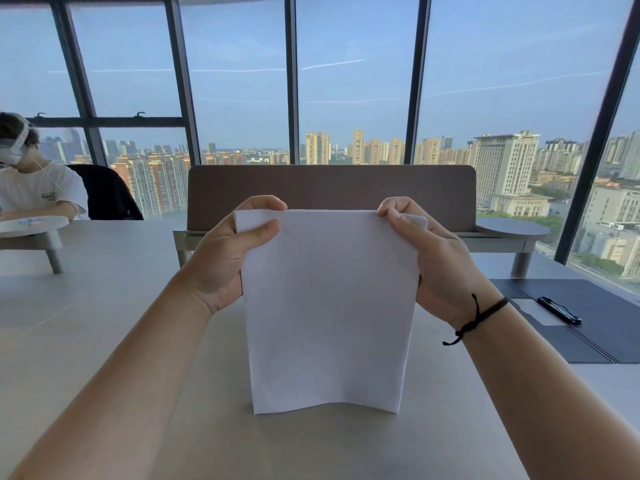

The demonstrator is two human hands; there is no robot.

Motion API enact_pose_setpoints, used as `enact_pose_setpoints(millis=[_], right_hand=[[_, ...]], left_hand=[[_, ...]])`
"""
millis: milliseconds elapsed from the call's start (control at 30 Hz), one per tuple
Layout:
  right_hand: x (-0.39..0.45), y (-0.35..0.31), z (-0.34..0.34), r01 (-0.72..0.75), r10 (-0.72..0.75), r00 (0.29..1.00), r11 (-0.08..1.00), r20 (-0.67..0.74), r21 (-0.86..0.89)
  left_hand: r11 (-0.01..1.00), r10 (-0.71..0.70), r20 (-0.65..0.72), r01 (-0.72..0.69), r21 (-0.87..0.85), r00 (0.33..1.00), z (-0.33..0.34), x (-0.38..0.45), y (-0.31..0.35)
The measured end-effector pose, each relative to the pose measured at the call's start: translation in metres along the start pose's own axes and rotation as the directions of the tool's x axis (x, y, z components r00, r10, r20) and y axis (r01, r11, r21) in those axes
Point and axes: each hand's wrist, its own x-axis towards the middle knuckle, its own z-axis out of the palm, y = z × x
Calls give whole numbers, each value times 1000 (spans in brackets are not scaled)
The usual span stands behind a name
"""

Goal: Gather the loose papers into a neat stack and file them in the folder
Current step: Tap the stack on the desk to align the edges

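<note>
The paper stack (pixel 329 306) is held upright on the counter (pixel 104 306), gripped at its upper corners by the left hand (pixel 228 258) and right hand (pixel 436 261). The open folder (pixel 595 306) lies to the right.

Paper stack (pixel 329 306) stands upright on the counter (pixel 104 323) between both hands; folder (pixel 588 323) lies to its right, pen (pixel 559 310) on it.

The papers (pixel 329 306) are plain white, matt and smooth. The counter (pixel 104 306) is matt grey-beige. The dark folder (pixel 595 317) looks matt; its pen (pixel 558 309) is glossy black.
</note>
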Motion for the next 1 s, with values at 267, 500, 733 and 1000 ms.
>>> enact_pose_setpoints(millis=[267,500,733,1000], right_hand=[[-6,23,-12,-14,13,1000,999,-14,-49],[-41,76,-13,-140,117,976,983,-185,-118],[-53,119,-12,-201,105,932,946,-346,-254],[-18,111,-26,-134,1,938,924,-348,-358]], left_hand=[[1000,18,-27,-18,6,999,-3,-9,-8],[976,-119,-92,133,171,989,-7,-45,-71],[909,-121,-307,230,349,944,-9,-64,-113],[884,-96,-252,198,423,963,-23,-29,-101]])
